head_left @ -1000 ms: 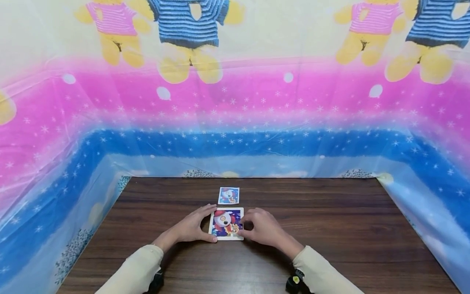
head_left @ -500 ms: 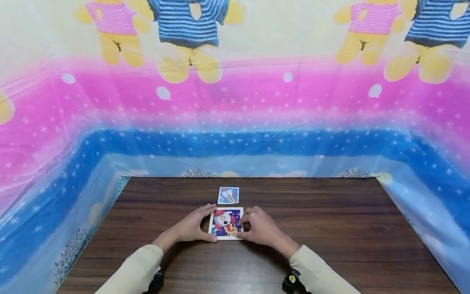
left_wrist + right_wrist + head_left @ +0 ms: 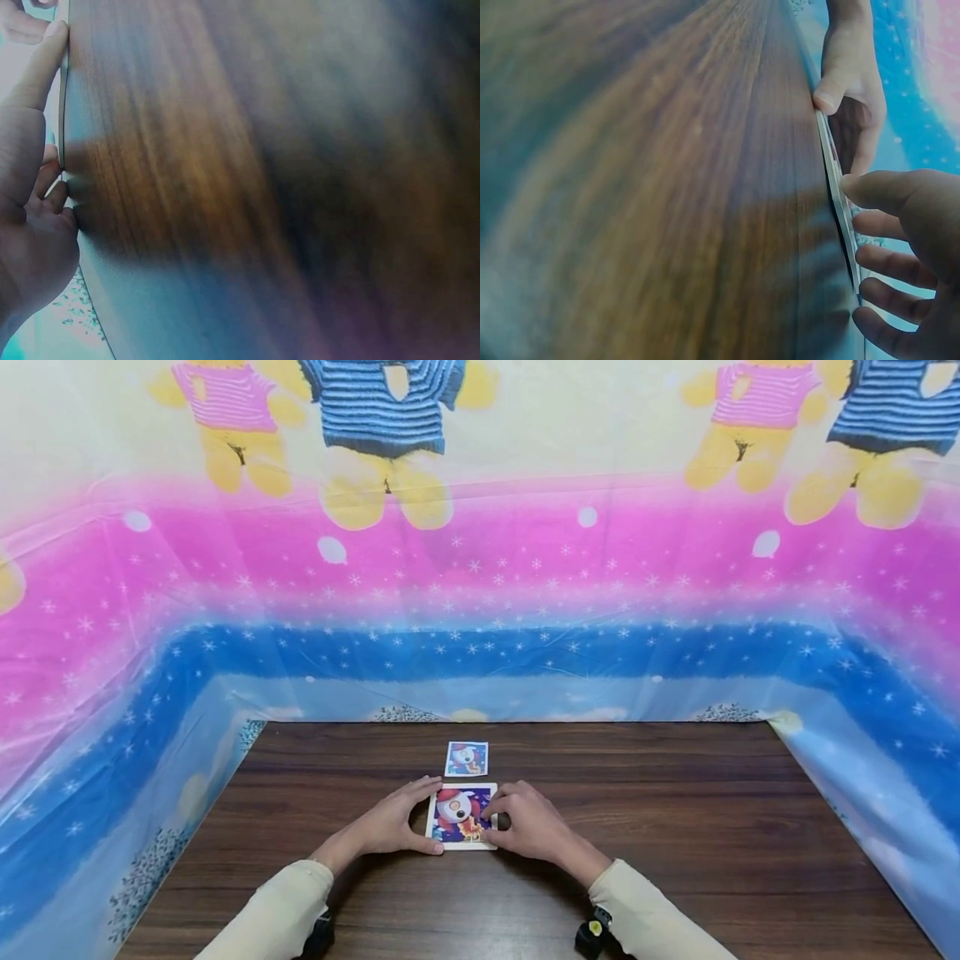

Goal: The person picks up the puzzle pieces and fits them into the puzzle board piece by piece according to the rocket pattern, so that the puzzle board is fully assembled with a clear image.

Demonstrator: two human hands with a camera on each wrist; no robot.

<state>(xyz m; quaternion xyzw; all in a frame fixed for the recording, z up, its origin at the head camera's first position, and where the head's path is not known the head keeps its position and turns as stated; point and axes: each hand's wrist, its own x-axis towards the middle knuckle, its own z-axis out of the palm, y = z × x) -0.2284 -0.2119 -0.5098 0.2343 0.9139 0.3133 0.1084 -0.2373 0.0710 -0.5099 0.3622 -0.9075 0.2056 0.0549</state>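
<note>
On the dark wooden table lies a white-bordered picture board (image 3: 454, 808) with a cartoon animal in a red hat on purple. My left hand (image 3: 387, 821) holds its left side, thumb at the near corner and fingers at the far corner. My right hand (image 3: 534, 823) is at the right side, with thumb and fingertips touching the board's lower right part. In the right wrist view the right fingers (image 3: 896, 264) are spread along the board's edge (image 3: 840, 202), with no piece visible between them. Just beyond the board lies a small card (image 3: 467, 759) with a like picture.
The dark wood table (image 3: 675, 827) spreads out around both hands. A printed curtain (image 3: 480, 577) in pink and blue hangs along the back and both sides. Dark wrist devices (image 3: 592, 937) sit at the cuffs of both cream sleeves.
My right hand has shifted slightly left, its fingertips now a little further onto the board. My left hand, the board and the small card stay where they were.
</note>
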